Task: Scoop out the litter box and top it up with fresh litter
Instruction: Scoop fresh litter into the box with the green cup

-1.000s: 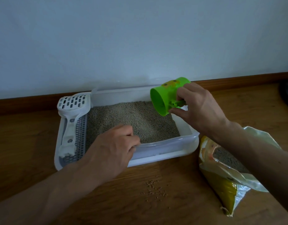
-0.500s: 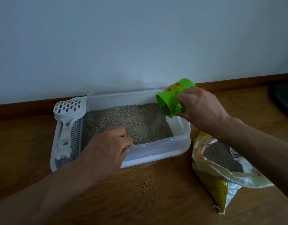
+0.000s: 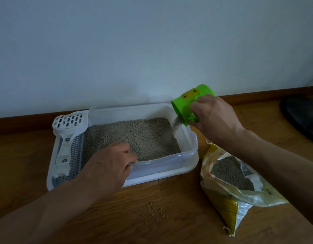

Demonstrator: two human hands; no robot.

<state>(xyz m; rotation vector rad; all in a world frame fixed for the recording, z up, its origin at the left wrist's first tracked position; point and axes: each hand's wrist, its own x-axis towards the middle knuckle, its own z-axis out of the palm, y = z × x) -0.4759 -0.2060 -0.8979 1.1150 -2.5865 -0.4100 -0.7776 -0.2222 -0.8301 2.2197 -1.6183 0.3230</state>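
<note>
a pale matte wall filled the upper view, meeting a wood-grain floor along a brown skirting board. against the skirting sat the litter box, a shallow rectangular tray of translucent white plastic with rounded corners and a rolled rim, its bed of fine grey-beige granular litter reaching wall to wall. a slotted grey grate ran along its left end, and on that lay a white perforated scoop, handle toward the viewer. just right of the box, not touching it, slumped an open crinkled litter bag, yellow and clear, showing grey grains inside. bare floor lay open in front of the box. the left hand curled over the near rim, gripping it. the right hand clasped a glossy green cup, tipped over the right far corner, a thin stream of grains falling from its lip. a few spilled pellets dotted the floor ahead of the box.
</note>
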